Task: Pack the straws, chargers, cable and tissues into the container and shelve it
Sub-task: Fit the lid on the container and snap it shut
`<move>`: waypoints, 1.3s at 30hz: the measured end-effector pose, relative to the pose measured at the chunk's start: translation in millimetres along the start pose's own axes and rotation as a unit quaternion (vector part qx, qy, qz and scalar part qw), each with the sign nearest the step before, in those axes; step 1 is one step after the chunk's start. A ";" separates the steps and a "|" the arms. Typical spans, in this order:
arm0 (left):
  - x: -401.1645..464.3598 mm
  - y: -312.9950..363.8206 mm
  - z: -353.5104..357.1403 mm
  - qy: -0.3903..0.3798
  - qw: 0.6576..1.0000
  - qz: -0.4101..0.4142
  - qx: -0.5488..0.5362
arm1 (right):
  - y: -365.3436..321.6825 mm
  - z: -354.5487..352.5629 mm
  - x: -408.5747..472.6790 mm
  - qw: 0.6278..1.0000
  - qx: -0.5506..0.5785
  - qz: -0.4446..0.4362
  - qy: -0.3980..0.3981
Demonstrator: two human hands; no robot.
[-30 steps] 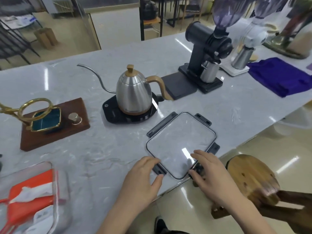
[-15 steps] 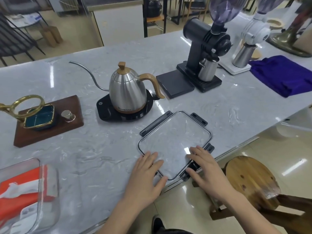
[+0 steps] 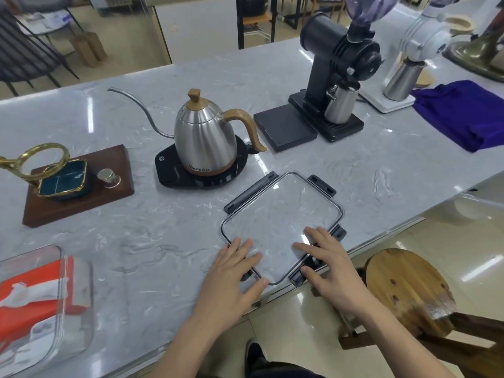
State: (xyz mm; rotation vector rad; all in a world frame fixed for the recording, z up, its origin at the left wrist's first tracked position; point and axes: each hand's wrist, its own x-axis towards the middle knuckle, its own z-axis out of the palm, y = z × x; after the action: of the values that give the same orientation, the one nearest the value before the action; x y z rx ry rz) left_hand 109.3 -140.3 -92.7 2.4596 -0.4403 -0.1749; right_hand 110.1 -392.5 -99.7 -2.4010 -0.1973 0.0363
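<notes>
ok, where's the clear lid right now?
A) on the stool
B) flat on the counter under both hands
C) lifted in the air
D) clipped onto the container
B: the lid lies flat on the counter, left hand and right hand resting on its near edge; the container sits apart, uncovered.

Bright overhead light is mirrored as white glare streaks on the worktop (image 3: 272, 77); edges are bent and slightly blurred.
</notes>
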 end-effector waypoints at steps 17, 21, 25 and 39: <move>-6.8 -3.4 5.7 0.017 0.999 0.028 0.018 | 10.8 -5.9 -15.1 0.988 -0.109 -0.069 -0.083; -11.7 -7.4 11.5 0.034 0.998 0.046 0.038 | 10.9 5.9 -18.2 0.986 -0.148 -0.080 0.008; -17.8 -8.3 15.3 0.062 0.995 0.056 0.050 | 8.1 15.3 -21.3 0.976 -0.153 -0.114 0.106; -23.0 -16.3 14.9 0.089 0.987 0.109 0.083 | -5.1 11.6 -29.7 0.963 -0.102 -0.181 0.170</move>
State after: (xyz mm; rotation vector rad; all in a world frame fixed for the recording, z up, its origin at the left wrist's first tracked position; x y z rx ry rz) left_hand 88.7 -128.4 -114.0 2.5371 -0.6619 0.1775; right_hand 79.1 -385.6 -105.7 -2.4883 -0.4935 -0.5858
